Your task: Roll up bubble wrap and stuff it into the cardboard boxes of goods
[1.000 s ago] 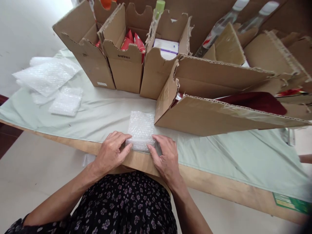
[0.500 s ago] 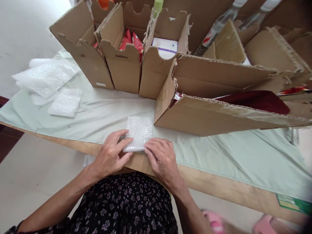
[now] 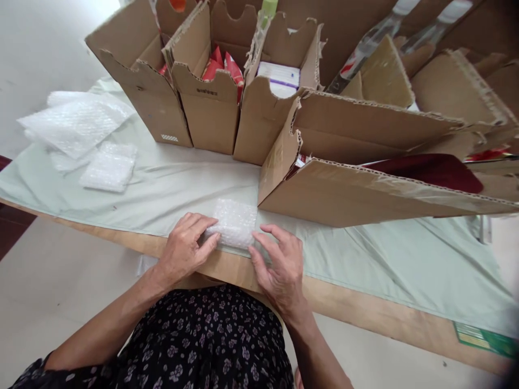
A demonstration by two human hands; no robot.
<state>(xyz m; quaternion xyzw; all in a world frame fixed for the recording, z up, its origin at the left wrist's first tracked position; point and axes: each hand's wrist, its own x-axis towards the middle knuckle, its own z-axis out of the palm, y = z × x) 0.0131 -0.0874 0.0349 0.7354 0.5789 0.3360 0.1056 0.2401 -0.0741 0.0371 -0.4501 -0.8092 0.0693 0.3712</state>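
Note:
A small folded piece of bubble wrap (image 3: 235,222) lies on the pale green cloth near the table's front edge. At its left edge, the thumb and fingers of my left hand (image 3: 188,243) close on the near corner. My right hand (image 3: 279,262) is beside the right edge, fingers apart and curved, with the index fingertip and thumb tip at the near right corner. Whether those tips press on the wrap I cannot tell. Farther left are another small folded bubble wrap piece (image 3: 109,168) and a pile of bubble wrap sheets (image 3: 75,121).
Cut cardboard boxes (image 3: 213,119) stand along the back, holding red packets and white packs. A long cardboard box (image 3: 365,192) reaches close to the wrap on the right. Clear bottles (image 3: 368,43) stand behind it. The bare wooden edge (image 3: 344,294) runs along the front.
The bubble wrap has turned slightly and shifted a little to the right, and now looks wider than deep. My right hand has moved right and its fingers have spread.

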